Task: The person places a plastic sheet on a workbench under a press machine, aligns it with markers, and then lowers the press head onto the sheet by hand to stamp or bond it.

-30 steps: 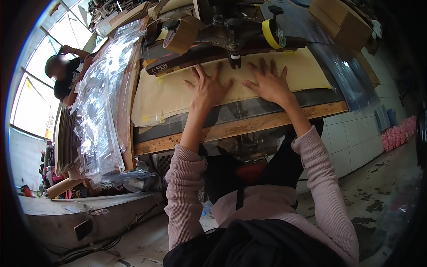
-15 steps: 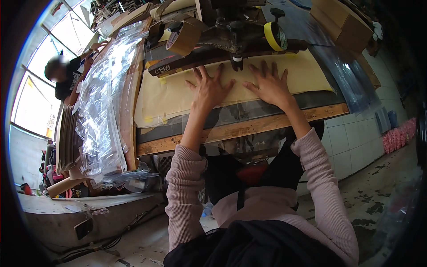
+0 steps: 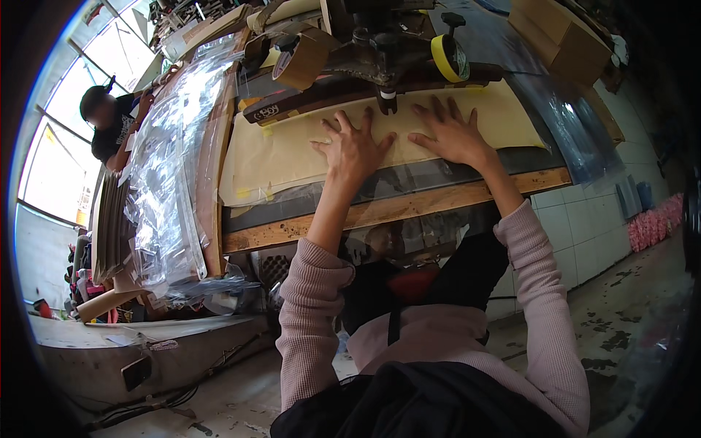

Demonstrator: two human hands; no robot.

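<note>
I see both hands pressed flat on the tan paper sheet (image 3: 292, 157) that lies across the workbench (image 3: 394, 208). The left hand (image 3: 355, 148) has fingers spread wide, holding nothing; the right hand (image 3: 451, 133) sits just beside it at three o'clock, equally splayed and empty. At twelve o'clock from them stands the machine head (image 3: 380, 55), with a brown tape roll (image 3: 299, 60) at ten o'clock and a yellow tape roll (image 3: 447, 58) at one o'clock.

brown cardboard boxes (image 3: 558, 33) at far right, white label (image 3: 164, 344) on grey ledge
</note>
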